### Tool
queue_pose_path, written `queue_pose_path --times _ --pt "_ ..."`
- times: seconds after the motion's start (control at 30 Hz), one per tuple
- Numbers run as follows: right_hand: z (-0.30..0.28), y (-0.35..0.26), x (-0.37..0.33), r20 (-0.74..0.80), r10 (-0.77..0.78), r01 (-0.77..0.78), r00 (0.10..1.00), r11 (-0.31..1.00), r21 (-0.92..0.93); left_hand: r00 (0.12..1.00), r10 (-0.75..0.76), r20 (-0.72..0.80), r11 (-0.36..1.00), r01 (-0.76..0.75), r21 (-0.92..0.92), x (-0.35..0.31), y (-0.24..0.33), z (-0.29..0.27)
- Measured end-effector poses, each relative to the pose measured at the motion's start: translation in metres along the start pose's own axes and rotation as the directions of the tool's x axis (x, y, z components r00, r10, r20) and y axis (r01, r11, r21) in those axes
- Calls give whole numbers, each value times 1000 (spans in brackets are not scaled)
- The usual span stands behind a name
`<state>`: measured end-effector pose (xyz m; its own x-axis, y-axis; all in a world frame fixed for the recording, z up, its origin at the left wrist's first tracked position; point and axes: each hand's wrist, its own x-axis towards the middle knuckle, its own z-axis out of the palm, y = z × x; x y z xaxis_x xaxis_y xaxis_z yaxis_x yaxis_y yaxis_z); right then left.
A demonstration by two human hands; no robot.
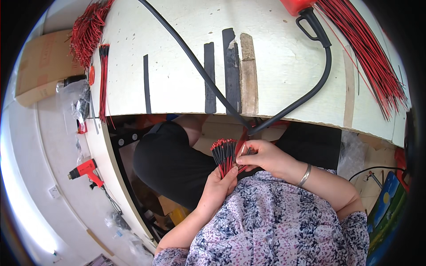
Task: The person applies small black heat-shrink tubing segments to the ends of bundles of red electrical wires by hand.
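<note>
Left hand (pixel 216 189) grips a bundle of red-and-black wires (pixel 224 155) near centre, tips toward 12 o'clock; right hand (pixel 271 160), fingers pinched, is at the bundle's 3 o'clock side, exact hold can't tell. White worktop (pixel 288 57) spans 12. Cardboard box (pixel 49 64) at 10. Long red and black wires (pixel 366 55) lie at 2. Tangled red wires (pixel 91 33), 10 to 11. Red heat gun (pixel 86 169), between 8 and 9. Thin wire bunch (pixel 104 82), 10.
</note>
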<state>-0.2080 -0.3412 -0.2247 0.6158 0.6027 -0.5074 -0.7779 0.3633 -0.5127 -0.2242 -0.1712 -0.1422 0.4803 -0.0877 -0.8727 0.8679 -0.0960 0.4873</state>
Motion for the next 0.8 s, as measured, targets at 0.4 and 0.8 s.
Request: queue_pose_path --times 0.4,0.8 --pt "-4 1 1 -78 -53 67 996 982 176 1000 -5 4 997 5 -82 -1 0 0" --pt "-6 8 5 -83 -55 62 995 995 76 998 -43 42 996 47 -79 -3 4 1"
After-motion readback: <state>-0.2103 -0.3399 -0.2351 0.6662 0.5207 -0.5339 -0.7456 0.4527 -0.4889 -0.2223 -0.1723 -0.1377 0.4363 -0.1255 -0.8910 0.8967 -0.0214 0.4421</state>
